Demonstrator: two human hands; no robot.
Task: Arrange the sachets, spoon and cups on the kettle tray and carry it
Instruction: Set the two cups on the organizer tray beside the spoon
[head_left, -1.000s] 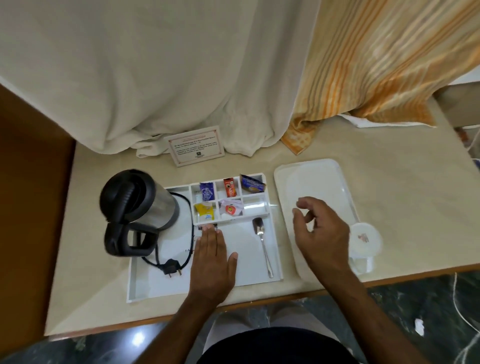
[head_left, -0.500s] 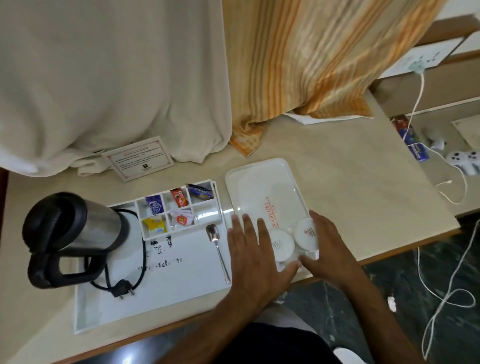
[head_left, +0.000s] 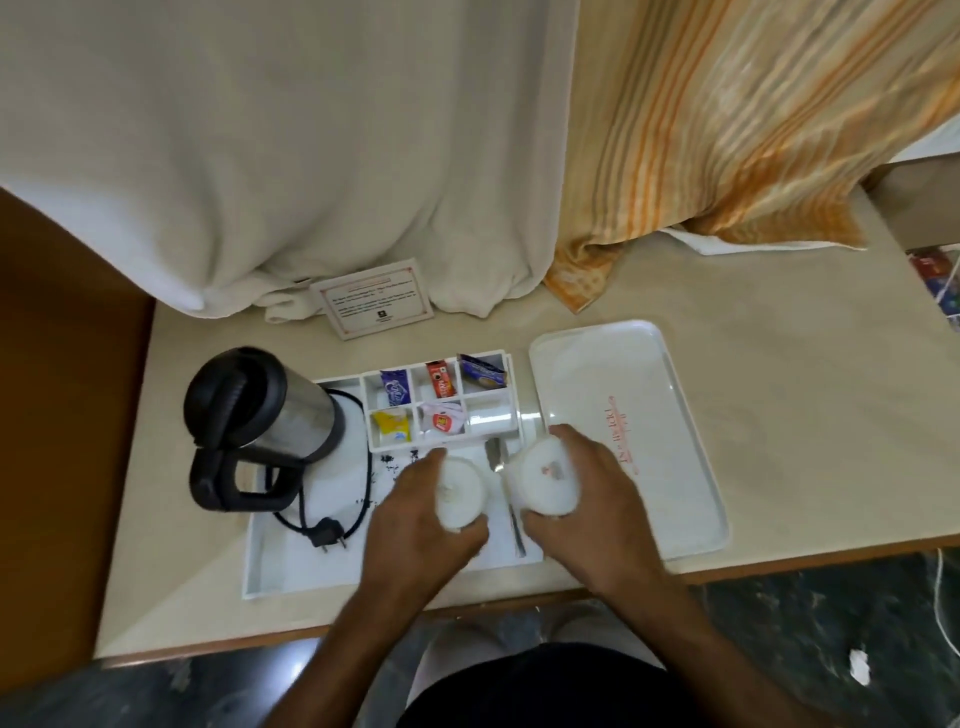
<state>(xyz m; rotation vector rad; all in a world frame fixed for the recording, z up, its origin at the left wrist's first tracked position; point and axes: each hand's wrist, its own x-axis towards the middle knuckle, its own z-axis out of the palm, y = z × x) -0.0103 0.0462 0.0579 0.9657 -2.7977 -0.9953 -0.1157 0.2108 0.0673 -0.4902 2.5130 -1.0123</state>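
The white kettle tray (head_left: 291, 571) lies on the beige counter with a steel-and-black kettle (head_left: 260, 415) at its left and a divided box of coloured sachets (head_left: 439, 400) at its back. A metal spoon (head_left: 501, 470) lies on the tray, partly hidden between my hands. My left hand (head_left: 415, 525) is shut on a white upturned cup (head_left: 460, 491) over the tray. My right hand (head_left: 592, 499) is shut on a second white upturned cup (head_left: 543, 480) over the tray's right edge.
A second white tray (head_left: 649, 405) with red lettering lies right of the kettle tray. A framed card (head_left: 373, 296) leans at the back under cream and orange-striped curtains. The kettle's cord and plug (head_left: 327, 535) rest on the tray. The counter's front edge is near my arms.
Both hands took the two cups from the front of the right tray and moved them left, over the kettle tray. The camera view swung back to the left.
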